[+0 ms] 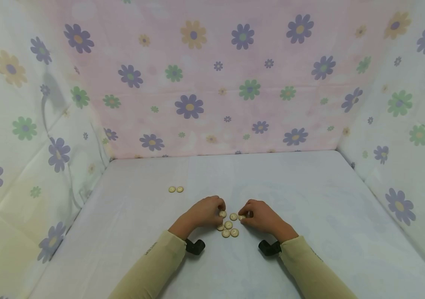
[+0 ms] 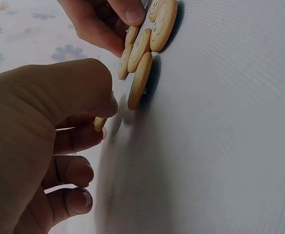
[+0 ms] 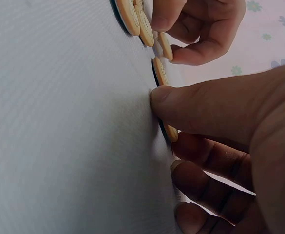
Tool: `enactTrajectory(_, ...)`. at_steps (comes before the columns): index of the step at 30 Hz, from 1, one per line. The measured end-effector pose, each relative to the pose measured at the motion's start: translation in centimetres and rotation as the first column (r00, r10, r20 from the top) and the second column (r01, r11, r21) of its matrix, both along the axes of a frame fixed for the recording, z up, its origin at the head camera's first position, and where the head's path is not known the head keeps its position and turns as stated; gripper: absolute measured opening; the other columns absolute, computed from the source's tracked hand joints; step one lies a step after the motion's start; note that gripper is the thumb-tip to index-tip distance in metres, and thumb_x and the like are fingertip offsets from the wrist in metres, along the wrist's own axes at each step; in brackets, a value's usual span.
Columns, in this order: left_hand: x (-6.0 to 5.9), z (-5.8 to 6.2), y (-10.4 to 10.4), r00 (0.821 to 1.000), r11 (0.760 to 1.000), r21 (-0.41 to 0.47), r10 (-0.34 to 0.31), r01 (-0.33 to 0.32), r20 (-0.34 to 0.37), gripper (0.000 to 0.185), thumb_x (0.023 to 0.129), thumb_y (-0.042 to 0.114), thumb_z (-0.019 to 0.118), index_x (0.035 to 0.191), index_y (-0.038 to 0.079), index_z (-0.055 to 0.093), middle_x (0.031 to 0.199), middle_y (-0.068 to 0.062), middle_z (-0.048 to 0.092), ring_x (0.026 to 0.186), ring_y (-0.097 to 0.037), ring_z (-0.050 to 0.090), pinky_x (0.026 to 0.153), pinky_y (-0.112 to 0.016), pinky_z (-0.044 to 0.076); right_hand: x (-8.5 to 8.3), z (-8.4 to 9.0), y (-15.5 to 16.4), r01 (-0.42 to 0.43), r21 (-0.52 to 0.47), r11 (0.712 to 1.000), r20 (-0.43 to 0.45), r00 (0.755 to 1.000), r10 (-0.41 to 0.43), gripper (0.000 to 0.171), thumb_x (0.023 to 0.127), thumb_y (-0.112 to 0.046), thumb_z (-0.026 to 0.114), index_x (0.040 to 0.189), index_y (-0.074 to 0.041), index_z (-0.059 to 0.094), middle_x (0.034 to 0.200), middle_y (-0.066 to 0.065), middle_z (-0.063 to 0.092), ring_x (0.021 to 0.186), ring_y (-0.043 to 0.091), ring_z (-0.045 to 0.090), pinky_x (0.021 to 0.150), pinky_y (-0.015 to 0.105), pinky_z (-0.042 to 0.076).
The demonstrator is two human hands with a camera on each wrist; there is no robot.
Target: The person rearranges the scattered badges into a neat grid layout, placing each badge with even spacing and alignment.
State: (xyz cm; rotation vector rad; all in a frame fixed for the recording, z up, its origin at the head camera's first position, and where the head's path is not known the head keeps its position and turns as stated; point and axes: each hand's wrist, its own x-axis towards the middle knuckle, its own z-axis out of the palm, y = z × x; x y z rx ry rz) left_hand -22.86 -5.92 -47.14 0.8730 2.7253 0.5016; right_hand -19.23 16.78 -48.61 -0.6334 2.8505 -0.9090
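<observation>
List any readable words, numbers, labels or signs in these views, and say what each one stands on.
None can be read.
Left sleeve: a small dark mark near the cuff, too small to read.
Right sleeve: a similar mark, also unreadable.
Wooden buttons: engraved smiley faces, no lettering.
Flowered cloth walls: pattern only.

No readable text — no labels.

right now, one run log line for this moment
left hand: pinches button | right hand: pinches button | cluster between hands | two buttons apart, far left
</observation>
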Motion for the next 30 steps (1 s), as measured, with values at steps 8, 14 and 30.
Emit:
enactTrajectory(8,-0.3,-0.2,-0.7,0.999,0.998,0.050,0.023,-0.022,-0.024,0.027,0.081,0.021,0.068,0.108,0.014,0.067,0.102,0.003,0.064,0.093,-0.013,0.059,0.086,-0.033,0.050,0.0,0.0,-0.1,0.010,0.003,1.000,0.018,1.000,-0.010,0.016,0.084,-0.019,0.074,0.100,-0.016,0.075,0.090,-0.009,0.061,0.074,0.007,0.050,0.067,0.026,0.043)
enactTrajectory(14,-0.6,0.0,-1.3,0.998,0.998,0.049,0.041,-0.038,-0.043,0.024,0.084,0.021,0.068,0.107,0.013,0.069,0.102,0.002,0.065,0.097,-0.015,0.060,0.089,-0.035,0.049,0.2,0.4,-0.2,0.014,-0.001,1.000,0.027,1.000,-0.014,0.016,0.084,-0.019,0.075,0.100,-0.017,0.075,0.089,-0.009,0.061,0.074,0.007,0.051,0.068,0.027,0.043)
enactTrajectory(30,-0.7,0.3,-3.5,0.986,0.988,0.053,0.149,-0.146,-0.071,0.024,0.086,0.024,0.067,0.107,0.012,0.070,0.100,0.002,0.064,0.096,-0.016,0.061,0.088,-0.037,0.050,0.1,0.4,-0.3,0.027,0.005,1.000,0.041,0.999,-0.027,0.017,0.084,-0.020,0.074,0.100,-0.016,0.075,0.091,-0.009,0.062,0.078,0.008,0.051,0.071,0.029,0.043)
